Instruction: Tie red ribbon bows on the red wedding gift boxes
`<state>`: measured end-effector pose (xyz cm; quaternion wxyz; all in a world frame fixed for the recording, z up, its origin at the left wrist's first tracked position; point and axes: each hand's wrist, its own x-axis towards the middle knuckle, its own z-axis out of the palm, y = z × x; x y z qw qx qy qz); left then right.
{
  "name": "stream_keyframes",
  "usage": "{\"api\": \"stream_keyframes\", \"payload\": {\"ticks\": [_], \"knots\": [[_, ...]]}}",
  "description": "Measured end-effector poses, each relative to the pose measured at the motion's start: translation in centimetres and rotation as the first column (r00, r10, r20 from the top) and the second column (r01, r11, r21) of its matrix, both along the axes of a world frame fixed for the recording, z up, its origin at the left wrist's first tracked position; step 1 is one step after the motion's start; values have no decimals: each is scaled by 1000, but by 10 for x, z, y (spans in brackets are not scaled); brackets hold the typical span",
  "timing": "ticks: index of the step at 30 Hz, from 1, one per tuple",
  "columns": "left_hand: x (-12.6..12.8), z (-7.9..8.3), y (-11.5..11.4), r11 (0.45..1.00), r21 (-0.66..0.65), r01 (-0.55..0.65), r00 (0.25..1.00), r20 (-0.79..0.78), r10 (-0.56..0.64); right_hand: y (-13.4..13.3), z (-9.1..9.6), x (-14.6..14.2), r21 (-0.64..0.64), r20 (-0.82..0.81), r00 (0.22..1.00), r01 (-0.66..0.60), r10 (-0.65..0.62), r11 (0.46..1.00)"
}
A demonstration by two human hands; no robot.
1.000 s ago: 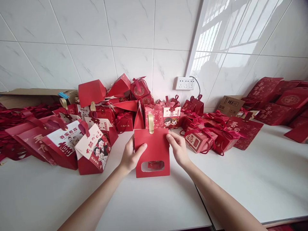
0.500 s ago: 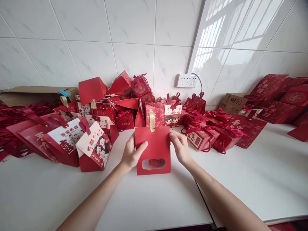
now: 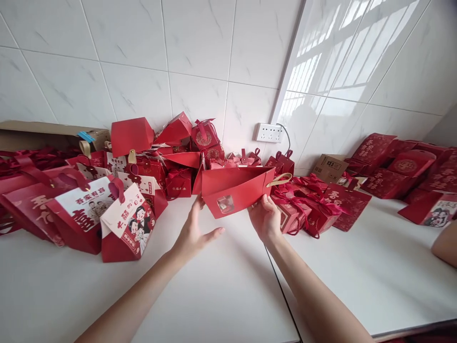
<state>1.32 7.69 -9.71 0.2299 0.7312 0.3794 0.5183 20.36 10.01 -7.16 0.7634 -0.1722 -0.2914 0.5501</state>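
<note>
A red gift box (image 3: pixel 238 188) with a small clear window and a gold handle loop (image 3: pixel 280 179) is tipped on its side above the table, its handle end to the right. My right hand (image 3: pixel 266 219) grips the box at its lower right edge, thumb in front. At the left end, my left hand (image 3: pixel 194 233) has its fingertips against or just behind the box. Its thumb points away to the right, spread from the fingers. To the left stands a gift box with a cartoon couple (image 3: pixel 130 226), beside a white-fronted gift box (image 3: pixel 84 209).
Red gift boxes (image 3: pixel 178 183) are piled along the tiled wall. Ribboned boxes (image 3: pixel 323 216) stand to the right, before a small brown carton (image 3: pixel 330 167). A power strip (image 3: pixel 268 133) is on the wall. Another person's arm (image 3: pixel 445 247) shows at the right edge of the white table (image 3: pixel 214 295).
The gift box has gone from upright to lying on its side, handle swung right. My left thumb has come off its front. My view has shifted right, and another person's arm has appeared.
</note>
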Motion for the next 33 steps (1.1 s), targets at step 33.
{"api": "stream_keyframes", "payload": {"ticks": [33], "knots": [[-8, -1, -1, 962, 236, -139, 989, -19, 147, -5, -1, 1, -61, 80, 996, -46, 50, 997]]}}
